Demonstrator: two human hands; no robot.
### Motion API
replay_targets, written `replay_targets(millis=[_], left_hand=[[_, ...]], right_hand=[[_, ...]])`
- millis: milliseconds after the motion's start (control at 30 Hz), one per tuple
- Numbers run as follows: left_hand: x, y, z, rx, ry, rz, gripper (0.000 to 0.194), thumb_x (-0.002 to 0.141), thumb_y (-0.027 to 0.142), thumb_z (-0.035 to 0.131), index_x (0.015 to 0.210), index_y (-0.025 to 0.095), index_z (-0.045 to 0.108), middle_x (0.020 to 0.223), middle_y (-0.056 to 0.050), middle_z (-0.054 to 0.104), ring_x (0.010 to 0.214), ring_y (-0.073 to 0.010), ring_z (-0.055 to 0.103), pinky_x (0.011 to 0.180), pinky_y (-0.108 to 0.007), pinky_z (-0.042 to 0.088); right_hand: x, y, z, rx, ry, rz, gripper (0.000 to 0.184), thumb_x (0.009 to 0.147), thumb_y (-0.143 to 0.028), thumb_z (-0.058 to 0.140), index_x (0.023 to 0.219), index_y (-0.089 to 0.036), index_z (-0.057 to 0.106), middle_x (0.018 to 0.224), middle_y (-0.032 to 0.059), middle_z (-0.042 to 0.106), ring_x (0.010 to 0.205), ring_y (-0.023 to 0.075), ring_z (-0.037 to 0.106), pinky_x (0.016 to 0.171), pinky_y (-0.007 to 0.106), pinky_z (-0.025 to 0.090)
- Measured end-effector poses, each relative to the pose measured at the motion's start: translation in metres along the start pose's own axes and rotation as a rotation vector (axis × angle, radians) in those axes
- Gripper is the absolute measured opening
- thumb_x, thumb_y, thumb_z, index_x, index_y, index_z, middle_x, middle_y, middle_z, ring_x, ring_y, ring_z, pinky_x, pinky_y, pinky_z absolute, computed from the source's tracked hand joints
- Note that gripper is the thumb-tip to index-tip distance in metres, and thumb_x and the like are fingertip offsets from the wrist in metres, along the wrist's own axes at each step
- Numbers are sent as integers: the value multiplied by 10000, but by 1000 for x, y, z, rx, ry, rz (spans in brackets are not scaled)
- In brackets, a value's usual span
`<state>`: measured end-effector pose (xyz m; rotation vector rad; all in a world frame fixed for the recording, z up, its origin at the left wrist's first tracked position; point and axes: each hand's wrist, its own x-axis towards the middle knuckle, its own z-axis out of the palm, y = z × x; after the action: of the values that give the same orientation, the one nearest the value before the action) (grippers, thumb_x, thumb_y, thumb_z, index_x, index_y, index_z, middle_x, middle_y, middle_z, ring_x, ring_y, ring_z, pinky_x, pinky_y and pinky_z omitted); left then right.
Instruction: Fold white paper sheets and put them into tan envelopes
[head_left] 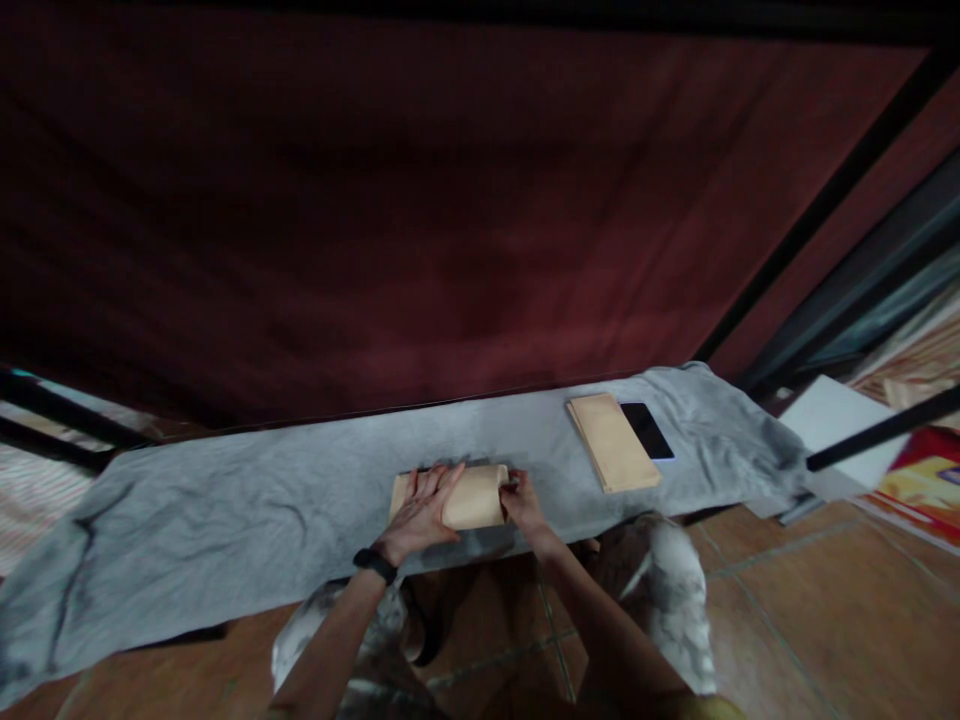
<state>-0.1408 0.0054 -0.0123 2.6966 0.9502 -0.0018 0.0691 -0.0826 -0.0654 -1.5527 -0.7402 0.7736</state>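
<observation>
A brown paper bag or envelope lies on the grey cloth in front of me; which of the two it is, I cannot tell. My left hand, with a dark band on its wrist, presses on its left half with the fingers spread flat. At its right end my right hand has closed fingers on the edge, where the paper looks raised. The tips of those fingers are partly hidden. Further right rests a stack of similar flat brown paper pieces.
The grey cloth covers a long, narrow surface. A dark-screened phone or tablet sits partly under the paper stack. Behind hangs a dark red fabric between black bars. A white sheet or box and a red-yellow package are at far right.
</observation>
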Motion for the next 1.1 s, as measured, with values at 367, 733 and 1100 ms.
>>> replay_targets(millis=[367, 733, 1100], left_hand=[[7, -1, 0, 44, -45, 27, 1217, 646, 507, 838, 1630, 290, 154, 1647, -167, 290, 1545, -396, 185, 1234, -615, 30], [-12, 36, 18, -123, 253, -115, 822, 971, 405, 548, 1640, 307, 81, 1721, -89, 88, 1573, -325, 115, 1238, -552, 173], [1, 82, 54, -131, 94, -47, 704, 903, 140, 529, 1575, 240, 346, 1673, -88, 287, 1555, -267, 218, 1257, -497, 205]], right_hand=[[-3, -12, -7, 55, -43, 128, 98, 604, -254, 565, 585, -219, 655, 597, -7, 677, 639, 203, 636, 622, 294, 512], [-12, -15, -7, 267, 19, 210, 263, 619, -416, 624, 779, -208, 643, 708, 34, 707, 645, 208, 662, 574, 295, 525], [-43, -1, -18, 148, -103, 143, 300, 731, -496, 638, 659, -223, 536, 602, 6, 613, 598, 190, 651, 591, 309, 559]])
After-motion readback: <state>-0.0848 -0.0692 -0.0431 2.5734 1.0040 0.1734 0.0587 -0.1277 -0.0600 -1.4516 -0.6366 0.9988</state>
